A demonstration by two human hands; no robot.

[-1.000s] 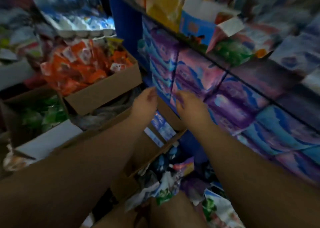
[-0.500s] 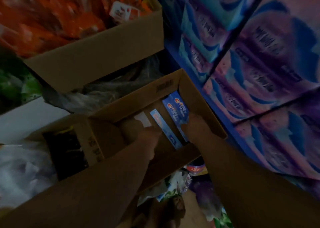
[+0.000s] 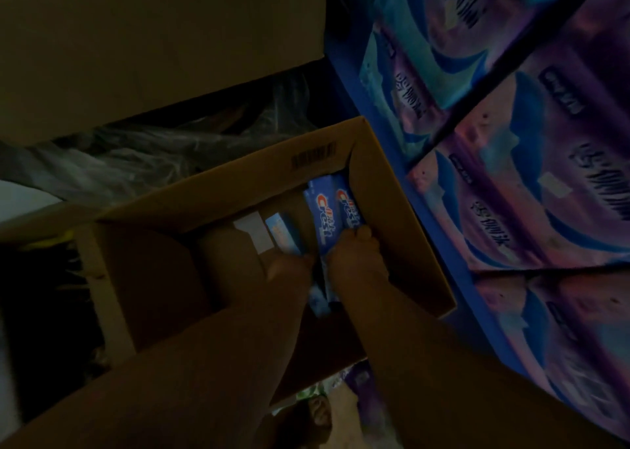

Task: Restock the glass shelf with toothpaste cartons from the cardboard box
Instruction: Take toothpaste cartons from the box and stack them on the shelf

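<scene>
Both bare forearms reaching forward and down, converging toward the centre of view. Left hand (image 3: 289,271) lowered palm-down, fingers curled out of sight, grip state not discernible in the dim light. Right hand (image 3: 354,257) just beside the left, nearly touching, knuckles up and fingertips (image 3: 363,233) bent downward; closure likewise unclear.

I see both arms reaching down into the open cardboard box (image 3: 238,189) in very dim light. My right hand (image 3: 354,261) rests on the near ends of two blue toothpaste cartons (image 3: 335,213) lying against the box's right wall. My left hand (image 3: 289,271) touches a narrower carton (image 3: 283,233) just left of them. Purple packs (image 3: 511,182) fill the shelving at right.
</scene>
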